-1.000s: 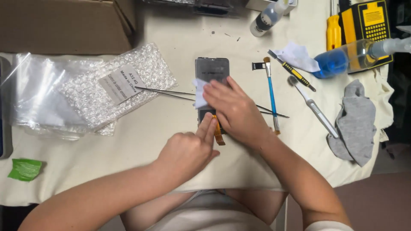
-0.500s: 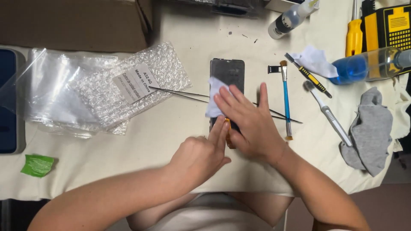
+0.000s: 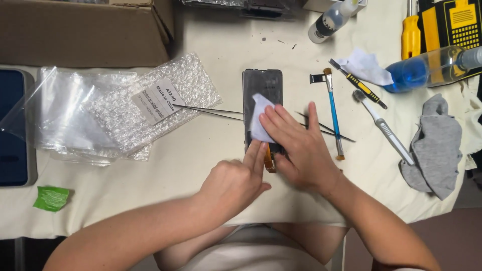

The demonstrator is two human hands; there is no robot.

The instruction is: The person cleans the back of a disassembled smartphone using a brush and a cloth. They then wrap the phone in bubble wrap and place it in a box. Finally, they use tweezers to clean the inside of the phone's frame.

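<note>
Right hand (image 3: 301, 150) flat and spread, fingers pressing a small white wipe (image 3: 260, 118) onto a dark phone screen (image 3: 262, 85); nothing clasped, just palm-down contact. Left hand (image 3: 232, 183) loosely curled, two fingers extended and pinning the screen's lower edge just beside an orange ribbon cable (image 3: 269, 161). Screen lying flat, lengthwise away from the body, near the middle of the table (image 3: 165, 175).

Cream cloth-covered surface. Thin tweezers (image 3: 208, 110) resting to the left of the screen, tips toward it, crossing out from a bubble-wrap pouch (image 3: 150, 103) with a white label. Clear plastic bags (image 3: 65, 110) further left, a brown cardboard box (image 3: 85, 30) above them, a green scrap (image 3: 51, 198) near the front left edge. To the right of the screen: a blue-handled brush (image 3: 333, 113), a yellow-and-black knife tool (image 3: 359, 85), a grey toothbrush (image 3: 384, 128), a crumpled white tissue (image 3: 365, 66), a bottle with blue liquid (image 3: 427, 70) on its side, a grey rag (image 3: 434, 145). Yellow screwdriver (image 3: 410, 35) and a small dropper bottle (image 3: 331, 20) at the far edge.
</note>
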